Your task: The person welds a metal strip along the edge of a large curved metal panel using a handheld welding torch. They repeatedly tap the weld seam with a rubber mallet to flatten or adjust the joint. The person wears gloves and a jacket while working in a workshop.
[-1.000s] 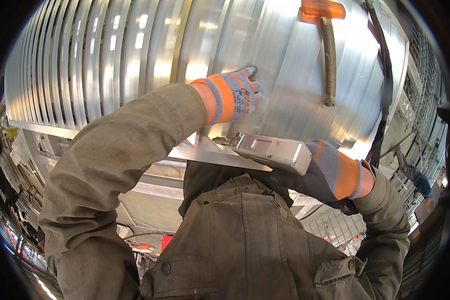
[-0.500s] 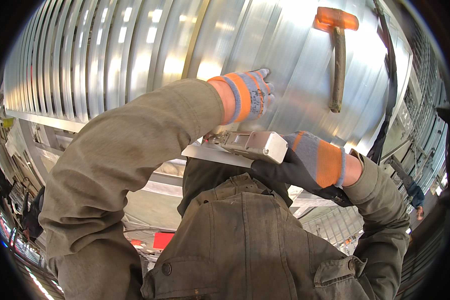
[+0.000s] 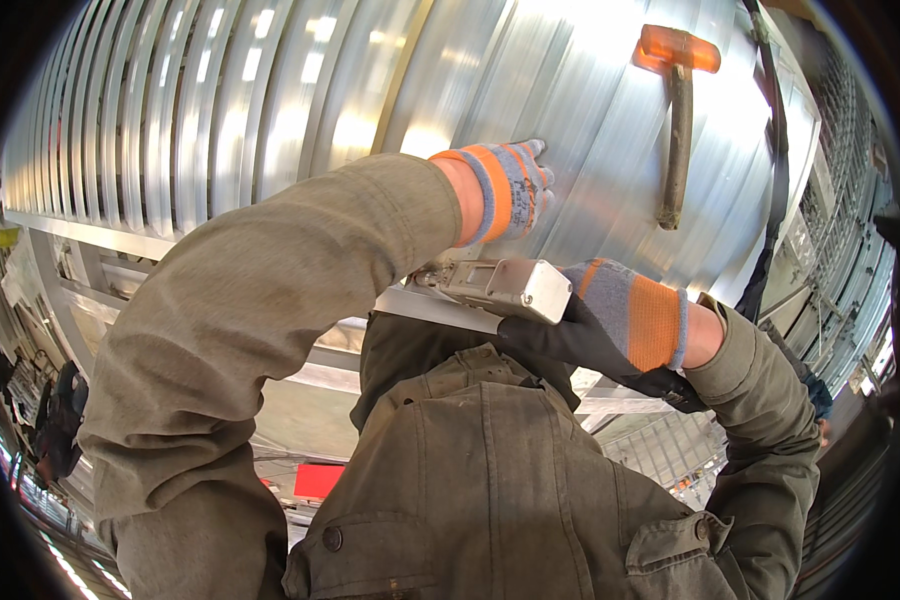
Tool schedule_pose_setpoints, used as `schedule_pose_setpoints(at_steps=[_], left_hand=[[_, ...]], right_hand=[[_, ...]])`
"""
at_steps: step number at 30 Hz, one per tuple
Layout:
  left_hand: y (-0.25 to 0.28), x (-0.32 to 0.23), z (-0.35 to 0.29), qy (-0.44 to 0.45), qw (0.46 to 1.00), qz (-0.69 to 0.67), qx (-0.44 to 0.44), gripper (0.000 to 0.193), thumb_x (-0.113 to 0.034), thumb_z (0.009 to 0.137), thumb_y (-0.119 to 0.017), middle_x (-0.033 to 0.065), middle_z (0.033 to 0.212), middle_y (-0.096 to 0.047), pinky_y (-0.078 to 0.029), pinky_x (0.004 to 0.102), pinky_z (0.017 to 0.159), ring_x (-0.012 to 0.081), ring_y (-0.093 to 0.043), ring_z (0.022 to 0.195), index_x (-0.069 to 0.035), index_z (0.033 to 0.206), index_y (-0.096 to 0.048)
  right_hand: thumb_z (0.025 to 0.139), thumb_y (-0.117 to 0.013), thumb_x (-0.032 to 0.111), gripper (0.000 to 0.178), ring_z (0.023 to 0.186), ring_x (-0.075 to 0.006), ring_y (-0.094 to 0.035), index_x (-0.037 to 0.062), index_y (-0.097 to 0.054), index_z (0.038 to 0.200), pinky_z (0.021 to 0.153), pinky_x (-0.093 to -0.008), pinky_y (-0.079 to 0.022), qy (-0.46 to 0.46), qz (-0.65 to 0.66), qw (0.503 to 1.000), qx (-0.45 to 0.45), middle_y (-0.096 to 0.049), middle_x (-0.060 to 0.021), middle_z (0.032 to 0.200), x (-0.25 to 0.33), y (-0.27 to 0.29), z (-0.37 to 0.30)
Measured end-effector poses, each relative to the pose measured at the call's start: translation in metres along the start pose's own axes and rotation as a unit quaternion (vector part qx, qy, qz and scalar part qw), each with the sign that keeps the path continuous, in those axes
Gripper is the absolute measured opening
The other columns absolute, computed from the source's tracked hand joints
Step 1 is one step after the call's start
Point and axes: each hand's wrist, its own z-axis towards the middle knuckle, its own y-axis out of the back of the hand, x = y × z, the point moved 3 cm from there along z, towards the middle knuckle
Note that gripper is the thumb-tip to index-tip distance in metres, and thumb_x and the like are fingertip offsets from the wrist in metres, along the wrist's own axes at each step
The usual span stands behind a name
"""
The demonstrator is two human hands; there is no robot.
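Observation:
My left hand (image 3: 508,190), in a grey and orange knit glove, lies on the shiny metal profiles (image 3: 570,120), its short stretch of visible fingers slightly apart and gripping nothing I can see. My right hand (image 3: 620,320), in a glove with a black palm, is closed around a silver box-shaped metal device (image 3: 515,286) at the near edge of the profiles. Part of that device is hidden by my left sleeve. Under it runs a flat metal strip (image 3: 440,308). Beyond my right hand, a mallet (image 3: 678,140) with an orange head and worn handle lies on the profiles.
Slatted profiles (image 3: 120,130) with gaps fill the far left. A black strap (image 3: 778,150) crosses the right end. Wire mesh (image 3: 850,150) stands beyond it. A red object (image 3: 318,481) shows below, left of my jacket. Another person's hand (image 3: 824,432) is partly visible at the right.
My left hand has shifted slightly to the right on the profiles. My right hand keeps its hold on the metal device. The other person at the right is now more hidden by my sleeve.

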Motion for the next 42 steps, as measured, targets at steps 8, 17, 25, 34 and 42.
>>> schedule_pose_setpoints(at_steps=[8, 17, 25, 34, 42], left_hand=[[-0.004, 0.001, -0.005, -0.007, 1.0, 0.021, 0.018, 0.038, -0.029, 0.117, -0.059, 0.0056, 0.182, -0.052, -0.018, 0.0555, 0.149, 0.0254, -0.042, 0.172, -0.023, 0.153, -0.072], [-0.015, -0.001, 0.001, 0.004, 0.998, 0.008, -0.065, 0.035, -0.023, 0.111, -0.068, 0.0036, 0.172, -0.064, -0.027, 0.055, 0.146, 0.0269, -0.055, 0.163, -0.02, 0.145, -0.076], [-0.005, 0.0, -0.001, -0.027, 0.998, 0.012, -0.054, 0.03, -0.02, 0.107, -0.073, 0.0039, 0.164, -0.07, -0.032, 0.0532, 0.143, 0.0267, -0.062, 0.155, -0.017, 0.135, -0.082], [-0.014, -0.002, -0.001, 0.031, 0.994, -0.003, -0.101, 0.034, -0.022, 0.108, -0.071, 0.0039, 0.165, -0.069, -0.031, 0.0524, 0.144, 0.0259, -0.062, 0.155, -0.018, 0.141, -0.079], [-0.005, -0.001, 0.001, -0.016, 0.999, 0.028, -0.012, 0.044, -0.022, 0.108, -0.071, 0.0083, 0.169, -0.065, -0.028, 0.0526, 0.145, 0.0301, -0.058, 0.16, -0.018, 0.152, -0.073]], right_hand=[[0.118, -0.068, 0.046, 0.044, 0.076, -0.0215, -0.076, 0.0115, -0.073, 0.145, 0.075, -0.0397, -0.061, 0.014, 0.002, 1.0, -0.005, -0.08, -0.0102, 0.089, -0.002, -0.005, 0.005], [0.115, -0.07, 0.055, 0.05, 0.062, -0.0169, -0.067, 0.0061, -0.077, 0.123, 0.065, -0.0375, -0.057, 0.098, 0.063, 0.992, -0.057, -0.074, -0.0071, 0.072, -0.01, -0.011, 0.008], [0.115, -0.07, 0.062, 0.068, 0.048, -0.0179, -0.059, 0.0014, -0.079, 0.084, 0.057, -0.0379, -0.053, 0.04, 0.017, 0.998, -0.044, -0.066, -0.01, 0.057, -0.018, -0.008, 0.004], [0.117, -0.068, 0.055, 0.056, 0.057, -0.0166, -0.067, 0.0011, -0.081, 0.109, 0.062, -0.0377, -0.056, 0.017, -0.013, 0.999, -0.027, -0.074, -0.0089, 0.066, -0.019, -0.005, -0.002], [0.12, -0.066, 0.044, 0.044, 0.073, -0.0166, -0.071, 0.0116, -0.071, 0.149, 0.072, -0.0376, -0.059, 0.049, -0.001, 0.999, -0.017, -0.077, -0.0062, 0.084, -0.008, 0.0, -0.013]])
